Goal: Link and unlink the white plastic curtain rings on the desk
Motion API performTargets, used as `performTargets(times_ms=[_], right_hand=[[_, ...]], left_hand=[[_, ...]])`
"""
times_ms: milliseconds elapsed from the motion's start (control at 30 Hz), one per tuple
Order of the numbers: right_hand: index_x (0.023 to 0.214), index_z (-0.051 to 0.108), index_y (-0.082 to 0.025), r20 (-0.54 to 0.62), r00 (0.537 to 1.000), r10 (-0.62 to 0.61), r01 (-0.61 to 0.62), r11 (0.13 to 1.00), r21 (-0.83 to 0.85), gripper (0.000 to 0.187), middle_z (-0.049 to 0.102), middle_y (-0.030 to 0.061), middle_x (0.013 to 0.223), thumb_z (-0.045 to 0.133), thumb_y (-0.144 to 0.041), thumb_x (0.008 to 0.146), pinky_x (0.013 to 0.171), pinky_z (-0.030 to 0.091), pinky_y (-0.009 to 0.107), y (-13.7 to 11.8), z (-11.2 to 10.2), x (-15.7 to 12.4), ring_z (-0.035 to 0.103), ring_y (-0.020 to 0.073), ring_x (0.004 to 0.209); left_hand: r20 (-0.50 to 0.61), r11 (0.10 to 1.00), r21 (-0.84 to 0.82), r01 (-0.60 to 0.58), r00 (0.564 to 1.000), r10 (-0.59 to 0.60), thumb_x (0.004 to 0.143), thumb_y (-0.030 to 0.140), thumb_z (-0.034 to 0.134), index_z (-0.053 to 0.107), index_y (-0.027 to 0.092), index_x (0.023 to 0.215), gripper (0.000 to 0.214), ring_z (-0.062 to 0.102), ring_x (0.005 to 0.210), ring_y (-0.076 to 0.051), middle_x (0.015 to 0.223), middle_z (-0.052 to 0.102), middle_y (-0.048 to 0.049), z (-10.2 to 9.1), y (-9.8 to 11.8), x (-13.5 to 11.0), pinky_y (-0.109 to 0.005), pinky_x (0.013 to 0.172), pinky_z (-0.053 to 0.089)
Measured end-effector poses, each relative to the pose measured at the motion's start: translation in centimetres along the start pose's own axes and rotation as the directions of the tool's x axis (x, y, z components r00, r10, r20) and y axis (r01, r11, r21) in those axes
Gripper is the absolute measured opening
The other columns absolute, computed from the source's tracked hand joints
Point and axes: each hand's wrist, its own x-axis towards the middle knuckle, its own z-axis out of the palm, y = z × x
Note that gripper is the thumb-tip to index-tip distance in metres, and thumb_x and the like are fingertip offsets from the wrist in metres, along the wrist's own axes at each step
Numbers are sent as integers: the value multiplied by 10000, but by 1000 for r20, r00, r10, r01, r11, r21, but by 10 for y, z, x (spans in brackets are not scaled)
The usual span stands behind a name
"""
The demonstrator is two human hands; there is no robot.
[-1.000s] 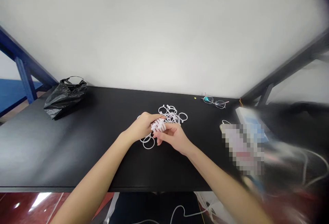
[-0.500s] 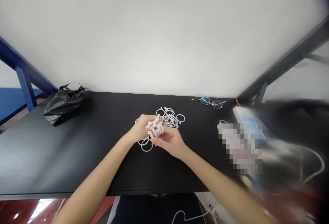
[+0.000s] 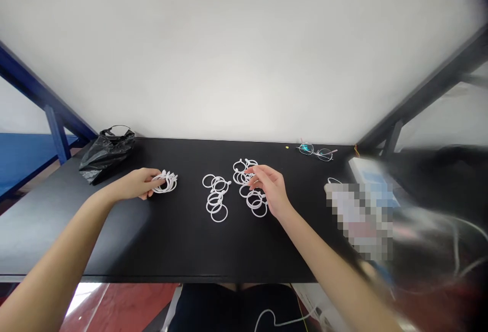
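Left hand point(image 3: 133, 184) curled, fingers closed around bundle of white plastic snap rings point(image 3: 165, 182), at 9 o'clock from middle group of white rings point(image 3: 215, 197) on black tabletop point(image 3: 183, 255). Right hand point(image 3: 269, 184) half open, spread over loose white rings point(image 3: 244, 177) at 3 o'clock from middle group, grip on them unclear. Snug curl best for keeping bundle together. Versus earlier frame: hands well apart, single tangled heap now separate groups

Black tabletop point(image 3: 114, 255) | left hand point(image 3: 133, 184): holding bundle of white plastic rings point(image 3: 166, 183) | right hand point(image 3: 269, 185): fingers spread, over right ring group point(image 3: 254, 201) | middle ring group point(image 3: 215, 201) | far left: black plastic bag point(image 3: 107, 154) | far right: eyeglasses point(image 3: 315, 151)
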Motion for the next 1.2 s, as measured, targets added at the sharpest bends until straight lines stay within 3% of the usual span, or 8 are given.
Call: performTargets(times_ms=[233, 367, 500, 667, 867, 1033, 1100, 1200], right_hand=[[769, 715, -181, -17, 1000, -2, 2, 1000, -9, 253, 720, 39, 842, 732, -433, 747, 546, 518, 233, 1, 0, 1, 592, 96, 587], [756, 712, -179, -38, 999, -15, 15, 1000, 1, 253, 723, 41, 846, 733, -431, 746, 537, 512, 224, -1, -1, 1, 589, 91, 582], [752, 705, -176, -48, 999, -22, 21, 1000, -4, 257, 725, 44, 840, 729, -432, 745, 528, 508, 224, 0, -2, 2, 586, 91, 571], [750, 700, -176, -52, 998, -30, 29, 999, -21, 261, 723, 42, 817, 727, -436, 740, 529, 509, 227, 1, -2, 3, 580, 89, 556], [756, 694, -178, -45, 998, -34, 32, 999, -42, 256, 722, 44, 823, 714, -433, 754, 530, 512, 231, 3, -3, 6, 579, 91, 559], [803, 674, -185, 22, 993, -115, 117, 969, -216, 222, 709, 42, 808, 656, -405, 816, 548, 513, 262, 9, -3, 2, 594, 116, 577], [866, 677, -193, 168, 952, -256, 303, 868, -393, 160, 702, 44, 828, 647, -347, 834, 592, 520, 280, 14, 1, -5, 619, 144, 659], [1018, 669, -197, 565, 746, -351, 650, 565, -507, 166, 703, 73, 978, 616, -259, 873, 811, 532, 351, 24, 15, -18, 622, 204, 919]], left_hand=[[-172, 973, 197, 122, 981, -88, 833, 555, 537, 495, 142, 1215, 565, 625, 731, -232, 797, 684, -44, -8, 4, -8, -280, 616, 463], [-408, 934, 353, 54, 907, 102, 869, 522, 470, 478, 134, 1268, 557, 633, 886, -272, 1032, 683, -108, 13, 23, -20, -331, 744, 461], [-239, 917, 330, -222, 921, 309, 886, 537, 433, 540, 190, 1215, 490, 633, 795, -221, 1077, 657, -82, 64, 52, -20, -334, 756, 482], [-333, 886, 442, -138, 892, 305, 900, 545, 428, 565, 165, 1122, 461, 657, 859, -256, 1116, 607, -119, 107, 80, -6, -347, 739, 483], [-184, 853, 509, -117, 953, 240, 780, 253, 537, 528, 201, 1074, 298, 658, 877, -288, 945, 670, -86, 105, 97, 20, -331, 683, 439], [-248, 939, 295, -179, 934, 256, 736, 247, 585, 498, 221, 1071, 347, 637, 750, -233, 754, 660, 0, 87, 92, 35, -308, 659, 418], [-289, 957, 83, -277, 913, 289, 713, 269, 637, 495, 221, 1097, 413, 613, 678, -188, 690, 622, 41, 76, 88, 33, -282, 647, 429], [-231, 901, -317, -297, 945, 231, 684, 305, 716, 503, 212, 1159, 529, 599, 649, -161, 661, 596, 52, 63, 85, 25, -229, 540, 420]])
